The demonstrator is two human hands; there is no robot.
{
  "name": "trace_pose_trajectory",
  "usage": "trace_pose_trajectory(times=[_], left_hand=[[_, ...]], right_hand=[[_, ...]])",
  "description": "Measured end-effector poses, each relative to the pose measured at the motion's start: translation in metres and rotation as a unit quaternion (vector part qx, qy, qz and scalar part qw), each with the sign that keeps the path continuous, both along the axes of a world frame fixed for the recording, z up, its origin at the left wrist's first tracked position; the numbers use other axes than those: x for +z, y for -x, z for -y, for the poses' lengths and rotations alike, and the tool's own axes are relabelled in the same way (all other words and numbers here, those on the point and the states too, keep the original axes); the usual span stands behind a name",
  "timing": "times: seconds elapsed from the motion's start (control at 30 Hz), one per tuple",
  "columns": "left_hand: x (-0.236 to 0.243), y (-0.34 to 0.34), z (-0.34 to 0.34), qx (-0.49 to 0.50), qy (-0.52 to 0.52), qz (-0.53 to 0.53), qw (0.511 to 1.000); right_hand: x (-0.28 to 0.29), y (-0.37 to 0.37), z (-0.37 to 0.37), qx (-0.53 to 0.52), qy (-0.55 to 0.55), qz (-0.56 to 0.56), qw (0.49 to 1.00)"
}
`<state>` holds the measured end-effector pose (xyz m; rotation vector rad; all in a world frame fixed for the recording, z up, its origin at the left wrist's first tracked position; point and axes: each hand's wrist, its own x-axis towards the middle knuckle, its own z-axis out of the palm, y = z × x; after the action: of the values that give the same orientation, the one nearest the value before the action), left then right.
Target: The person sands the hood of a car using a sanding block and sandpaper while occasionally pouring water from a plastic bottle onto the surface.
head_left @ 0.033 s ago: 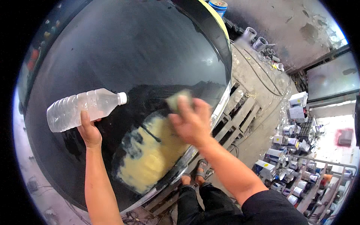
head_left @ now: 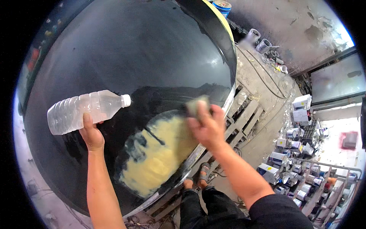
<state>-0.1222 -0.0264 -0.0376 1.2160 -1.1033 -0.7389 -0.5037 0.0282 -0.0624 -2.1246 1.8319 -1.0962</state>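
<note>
A clear ribbed plastic bottle (head_left: 78, 110) with a white cap lies tilted in my left hand (head_left: 92, 136), fingers wrapped round its underside. It is held over the dark, glossy car panel (head_left: 126, 49). My right hand (head_left: 211, 128) grips a grey-green sanding pad (head_left: 196, 106), blurred by motion, against the panel near its right edge. Below and left of that hand lies a patch of yellow filler (head_left: 152, 162) with uneven, smeared edges and dark streaks. The panel around the patch looks wet.
Wooden pallets (head_left: 244, 118) lie on the dusty floor beside the panel. A cable (head_left: 263, 74) runs over the floor. Several paint cans (head_left: 280, 162) crowd the right side, some on a rack (head_left: 324, 191). A blue bucket (head_left: 222, 7) stands at the far end.
My right hand has slid with the sanding pad to the right, toward the panel's edge. My left hand and the bottle have barely moved.
</note>
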Motion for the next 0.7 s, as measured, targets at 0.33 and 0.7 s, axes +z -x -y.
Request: trace_pose_trajectory(times=[0.33,0.7], left_hand=[[-0.006,0.014,0.003,-0.04,0.041,-0.067,0.996],[-0.004,0.018,0.006,-0.035,0.063,-0.049,0.996]], right_hand=[[0.029,-0.092,0.047,0.054,0.036,-0.016,0.998],[0.026,-0.098,0.052,0.061,0.087,-0.049,0.993]])
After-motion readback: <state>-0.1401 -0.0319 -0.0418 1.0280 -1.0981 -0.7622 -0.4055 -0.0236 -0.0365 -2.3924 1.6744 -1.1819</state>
